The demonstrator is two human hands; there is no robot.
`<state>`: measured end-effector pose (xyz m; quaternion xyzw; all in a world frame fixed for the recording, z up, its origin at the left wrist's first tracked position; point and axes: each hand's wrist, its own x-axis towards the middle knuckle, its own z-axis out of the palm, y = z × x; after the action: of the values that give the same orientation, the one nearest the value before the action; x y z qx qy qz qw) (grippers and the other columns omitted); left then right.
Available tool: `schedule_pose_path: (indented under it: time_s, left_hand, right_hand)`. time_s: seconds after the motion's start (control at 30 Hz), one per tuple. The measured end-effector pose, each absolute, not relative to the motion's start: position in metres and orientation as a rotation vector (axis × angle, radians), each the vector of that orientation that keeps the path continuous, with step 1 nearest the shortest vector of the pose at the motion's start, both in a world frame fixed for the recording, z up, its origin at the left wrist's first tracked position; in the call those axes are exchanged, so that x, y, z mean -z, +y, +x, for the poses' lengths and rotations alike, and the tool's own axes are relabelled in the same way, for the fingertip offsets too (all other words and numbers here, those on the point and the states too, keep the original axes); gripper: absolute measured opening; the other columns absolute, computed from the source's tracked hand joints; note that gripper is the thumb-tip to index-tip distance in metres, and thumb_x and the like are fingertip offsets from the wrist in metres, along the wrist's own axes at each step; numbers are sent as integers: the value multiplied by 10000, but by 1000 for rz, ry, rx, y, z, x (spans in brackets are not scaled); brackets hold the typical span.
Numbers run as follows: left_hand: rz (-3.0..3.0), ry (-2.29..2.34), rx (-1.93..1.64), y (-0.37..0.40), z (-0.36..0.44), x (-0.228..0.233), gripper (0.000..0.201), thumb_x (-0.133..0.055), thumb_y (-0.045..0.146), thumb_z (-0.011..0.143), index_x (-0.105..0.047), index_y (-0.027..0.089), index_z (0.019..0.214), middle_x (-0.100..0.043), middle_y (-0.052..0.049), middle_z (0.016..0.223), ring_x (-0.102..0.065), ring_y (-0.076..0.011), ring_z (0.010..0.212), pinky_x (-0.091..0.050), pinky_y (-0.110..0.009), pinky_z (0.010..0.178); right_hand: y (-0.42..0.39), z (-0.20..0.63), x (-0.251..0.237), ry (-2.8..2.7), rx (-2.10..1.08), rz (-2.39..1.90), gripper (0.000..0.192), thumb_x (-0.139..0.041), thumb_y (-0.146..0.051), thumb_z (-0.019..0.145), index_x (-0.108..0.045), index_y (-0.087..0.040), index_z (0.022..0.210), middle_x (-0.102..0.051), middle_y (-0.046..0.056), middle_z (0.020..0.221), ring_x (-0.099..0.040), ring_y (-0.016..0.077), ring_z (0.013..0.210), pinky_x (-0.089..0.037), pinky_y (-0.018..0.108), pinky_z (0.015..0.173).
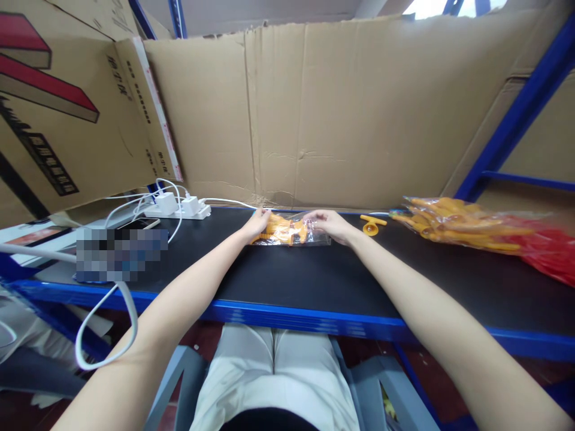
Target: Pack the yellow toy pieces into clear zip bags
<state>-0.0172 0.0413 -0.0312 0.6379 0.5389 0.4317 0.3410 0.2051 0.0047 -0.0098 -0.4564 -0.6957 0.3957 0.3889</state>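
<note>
Both hands pinching one packet
Left hand (pixel 257 224) and right hand (pixel 329 225) gripping clear plastic bag of orange parts (pixel 291 231) (ends only) on black tabletop (pixel 314 275).

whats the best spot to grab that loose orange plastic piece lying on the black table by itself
Probably by its straight stem. The loose orange piece lies flat on the black table, its round end towards the person and its thin stem pointing right. A grip across the stem from above with thumb and forefinger looks easiest. The right hand is nearest to it, but rests on the clear bag.
</note>
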Motion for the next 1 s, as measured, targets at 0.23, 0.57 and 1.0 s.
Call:
schedule_pose_path:
  time_s: [0.23, 0.57, 1.0]
  left_hand:
    - [1495, 1331, -1148, 47, -19, 33, 201, -347, 380, 877, -405, 190, 902, -531, -38, 843, -543, -123, 744, -451, -258, 663]
    - [1753, 1529, -1098, 51, -27, 33, 99, -391, 262, 782, -394, 184, 721, -502, -17, 720, -477, -130, 675, -396, -249, 613]
    - [2199, 1652, -865, 42, -29, 28, 135, -405, 302, 823, -397, 187, 753, -526, -50, 861, -482, -176, 836, -370, -293, 719]
  right_hand:
    - [7, 204, 12, -1922, -633, -1347, 79, -574, -117, 607, -596, -123, 683, -609, 19, 689, -543, 110, 656, -440, 220, 628]
    - [2, 211, 4, -2003, -958, -1323, 241, -548, -216, 710, -680, -147, 899, -664, 48, 884, -567, 107, 695, -436, 200, 597]
    - [35, 320, 6, -1437, 180, -2476, 305, -532, -251, 712, -664, -92, 936, -604, 205, 1009, -542, 322, 986, -348, 488, 831]
